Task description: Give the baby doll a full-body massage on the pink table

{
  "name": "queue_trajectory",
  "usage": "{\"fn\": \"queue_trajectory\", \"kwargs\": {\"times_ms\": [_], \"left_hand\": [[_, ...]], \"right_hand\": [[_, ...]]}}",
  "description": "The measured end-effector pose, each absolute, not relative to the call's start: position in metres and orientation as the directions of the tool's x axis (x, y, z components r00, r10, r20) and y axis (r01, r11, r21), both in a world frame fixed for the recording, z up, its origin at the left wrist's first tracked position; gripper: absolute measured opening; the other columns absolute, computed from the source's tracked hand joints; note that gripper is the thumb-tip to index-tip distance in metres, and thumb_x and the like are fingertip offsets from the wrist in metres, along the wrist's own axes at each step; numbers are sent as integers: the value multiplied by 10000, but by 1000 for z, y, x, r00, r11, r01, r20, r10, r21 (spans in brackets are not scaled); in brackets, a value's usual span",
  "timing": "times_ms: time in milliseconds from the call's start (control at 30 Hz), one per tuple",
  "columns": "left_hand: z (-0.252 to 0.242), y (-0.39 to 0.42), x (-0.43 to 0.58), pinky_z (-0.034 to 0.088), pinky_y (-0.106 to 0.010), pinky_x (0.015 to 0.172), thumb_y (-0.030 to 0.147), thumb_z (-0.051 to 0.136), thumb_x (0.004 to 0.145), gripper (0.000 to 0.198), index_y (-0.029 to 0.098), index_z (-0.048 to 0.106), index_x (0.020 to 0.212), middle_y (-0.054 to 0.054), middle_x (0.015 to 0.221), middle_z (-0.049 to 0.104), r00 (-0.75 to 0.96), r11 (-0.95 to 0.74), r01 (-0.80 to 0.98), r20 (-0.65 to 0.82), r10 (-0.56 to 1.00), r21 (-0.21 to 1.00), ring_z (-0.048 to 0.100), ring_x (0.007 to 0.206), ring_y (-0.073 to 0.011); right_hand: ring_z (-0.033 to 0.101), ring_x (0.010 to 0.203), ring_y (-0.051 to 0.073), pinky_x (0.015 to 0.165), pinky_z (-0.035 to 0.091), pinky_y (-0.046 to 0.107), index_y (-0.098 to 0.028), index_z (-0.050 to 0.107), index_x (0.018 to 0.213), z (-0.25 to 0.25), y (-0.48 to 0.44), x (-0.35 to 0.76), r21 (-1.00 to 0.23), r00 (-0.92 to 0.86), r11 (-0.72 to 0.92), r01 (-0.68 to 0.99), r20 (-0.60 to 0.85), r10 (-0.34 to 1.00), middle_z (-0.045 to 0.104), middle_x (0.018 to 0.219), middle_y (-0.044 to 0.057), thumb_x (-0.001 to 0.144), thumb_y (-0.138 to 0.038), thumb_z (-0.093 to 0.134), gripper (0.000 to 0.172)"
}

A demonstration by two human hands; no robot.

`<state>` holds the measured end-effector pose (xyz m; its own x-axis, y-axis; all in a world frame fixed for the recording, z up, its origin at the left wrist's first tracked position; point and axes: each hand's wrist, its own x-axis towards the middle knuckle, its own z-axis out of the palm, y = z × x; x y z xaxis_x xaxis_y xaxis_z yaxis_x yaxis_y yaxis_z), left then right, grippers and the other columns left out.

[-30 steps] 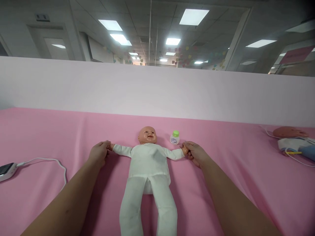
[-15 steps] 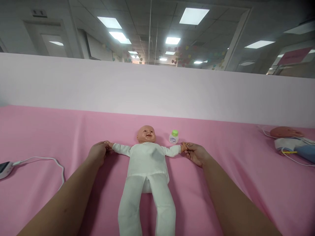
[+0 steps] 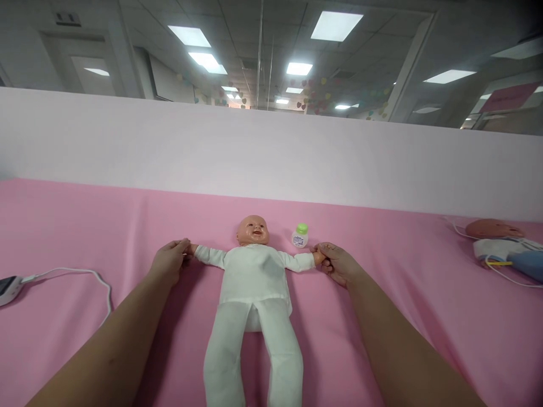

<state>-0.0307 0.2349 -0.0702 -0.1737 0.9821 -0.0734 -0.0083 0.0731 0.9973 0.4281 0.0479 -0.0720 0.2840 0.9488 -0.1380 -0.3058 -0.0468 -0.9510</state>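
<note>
Almost no shift since earlier — doll [image 3: 256, 274] between 2 hands [image 3: 168, 263] [image 3: 340, 265], 1 arm [image 3: 302, 262] in each grasp

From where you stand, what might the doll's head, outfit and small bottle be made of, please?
Doll's head: probably glossy plastic or vinyl, given its highlights.
White outfit: likely matte fabric, as it creases.
Small bottle: apparently translucent plastic, judging by its cloudy body.

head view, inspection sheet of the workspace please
Surface: pink cover, lightly wrinkled
Things in hand: doll in white clothes, on its back, arms spread
Clutter: green-capped bottle near the doll's head; white device at left edge; apparent second doll at right edge
Hands: left hand and right hand each hold the doll by one arm's end
Cables: white cord from the white device; thin line by the second doll
Surroundings: white panel, ceiling lights
</note>
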Motion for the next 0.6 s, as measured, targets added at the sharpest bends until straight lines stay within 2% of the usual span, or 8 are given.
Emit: {"fn": "queue_trajectory", "kwargs": {"times_ms": [133, 233, 300, 400, 467, 533, 600], "left_hand": [[-69, 236, -29, 511, -292, 526, 364, 740, 685, 230, 210, 705, 851, -4, 636, 625, -181, 112, -4, -111, 977, 994, 588, 555, -176], [-69, 238, -27, 526, -300, 550, 264, 680, 637, 223, 218, 693, 854, 5, 630, 622, -184, 133, -17, -134, 974, 991, 597, 557, -178], [-69, 240, -27, 527, -297, 555, 210, 635, 594, 201, 218, 665, 793, 11, 611, 604, -175, 143, -24, -145, 974, 989, 590, 546, -170], [-68, 240, -25, 521, -283, 552, 172, 588, 555, 177, 215, 622, 723, 20, 589, 573, -161, 149, -38, -153, 975, 988, 577, 536, -155], [-65, 237, -25, 518, -275, 550, 175, 595, 564, 194, 211, 630, 750, 25, 603, 578, -155, 145, -46, -150, 976, 988, 574, 538, -148], [-61, 231, -23, 506, -269, 539, 204, 639, 597, 195, 209, 644, 791, 25, 626, 594, -145, 136, -45, -142, 979, 990, 569, 537, -143], [-57, 224, -22, 479, -262, 515, 253, 695, 632, 184, 207, 644, 803, 21, 649, 612, -128, 122, -36, -126, 984, 992, 557, 528, -137]], "right_hand": [[339, 515, 72, 415, 296, 188, -180, 727, 921, -74, 51, 426, -966, 357, -74, -247, -161, 920, 504, 659, -30, 785, -493, 852, 364], [377, 511, 77, 411, 341, 181, -198, 736, 1005, -74, 52, 426, -966, 402, -98, -239, -190, 895, 515, 664, -31, 818, -370, 819, 267], [446, 545, 86, 443, 417, 184, -196, 748, 1029, -74, 51, 427, -958, 380, -103, -269, -204, 902, 582, 726, -3, 832, -278, 783, 217], [616, 739, 134, 669, 583, 226, -175, 765, 1026, -73, 47, 429, -943, 248, -96, -319, -181, 952, 683, 916, 67, 851, -201, 746, 178], [673, 918, 177, 856, 605, 274, -171, 766, 1067, -72, 44, 431, -935, 164, -87, -344, -151, 975, 708, 1038, 98, 865, -198, 744, 206], [685, 1021, 201, 935, 593, 301, -180, 757, 1124, -71, 41, 433, -932, 118, -85, -354, -134, 984, 717, 1105, 106, 866, -210, 753, 260], [687, 1063, 209, 948, 588, 308, -190, 748, 1145, -69, 40, 433, -936, 92, -89, -340, -128, 988, 722, 1146, 105, 858, -225, 767, 289]]}}
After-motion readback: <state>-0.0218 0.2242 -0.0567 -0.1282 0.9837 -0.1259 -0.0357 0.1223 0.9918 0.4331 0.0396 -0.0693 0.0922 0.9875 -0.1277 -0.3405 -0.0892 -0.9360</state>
